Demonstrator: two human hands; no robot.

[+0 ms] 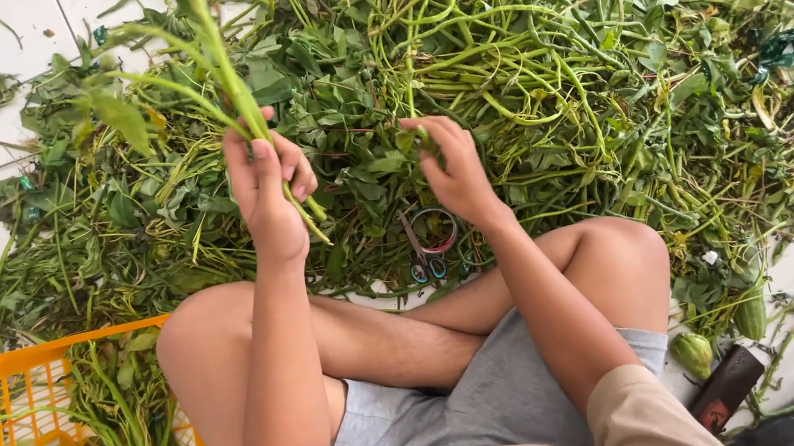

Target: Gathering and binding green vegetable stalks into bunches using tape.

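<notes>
Above the crossed legs, left hand [266,193] grips a bunch of long green stems [218,69] upright, clear of the pile; right hand [456,171] pinches a leaf [421,136] just beside it.

The person wears grey shorts [439,417] made of soft cloth. The top has short sleeves [639,420] in a light tan colour, and they end above the elbows. The arms and legs are bare. The left hand [265,183] and right hand [456,171] have no gloves, rings or watch.
</notes>
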